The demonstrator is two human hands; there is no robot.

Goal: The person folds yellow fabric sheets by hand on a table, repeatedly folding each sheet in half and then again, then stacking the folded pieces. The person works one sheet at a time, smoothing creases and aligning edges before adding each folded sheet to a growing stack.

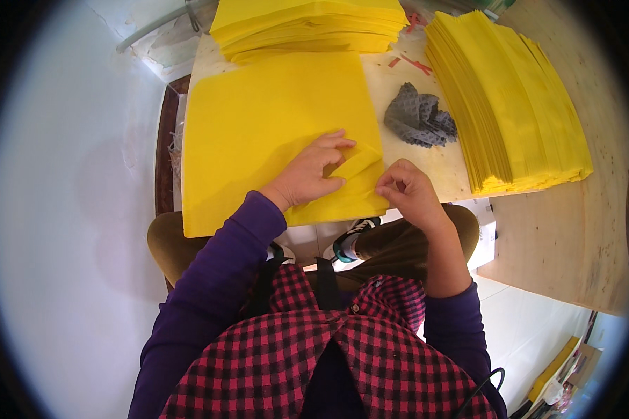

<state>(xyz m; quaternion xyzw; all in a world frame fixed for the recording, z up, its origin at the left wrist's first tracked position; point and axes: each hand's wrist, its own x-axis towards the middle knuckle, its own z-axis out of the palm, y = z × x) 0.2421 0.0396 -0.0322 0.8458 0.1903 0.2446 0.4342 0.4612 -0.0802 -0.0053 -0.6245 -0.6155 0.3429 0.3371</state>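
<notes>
A large yellow fabric sheet (pixel 258 119) lies flat on the table in front of me, its near edge reaching over my lap. Near its right side the cloth rises in a loose fold. My left hand (pixel 313 167) rests on the sheet beside this fold, thumb and fingers apart. At the sheet's right edge, my right hand (pixel 414 194) has thumb and forefinger pinched together on the cloth. Whether one or more layers are in the pinch cannot be made out.
A stack of folded yellow fabric (pixel 307 28) stands at the back. Another yellow stack (pixel 510 105) stands at the right. Between them and the sheet lie a crumpled grey cloth (pixel 419 117) and red strips (pixel 416 65). A white wall (pixel 77 209) runs along the left.
</notes>
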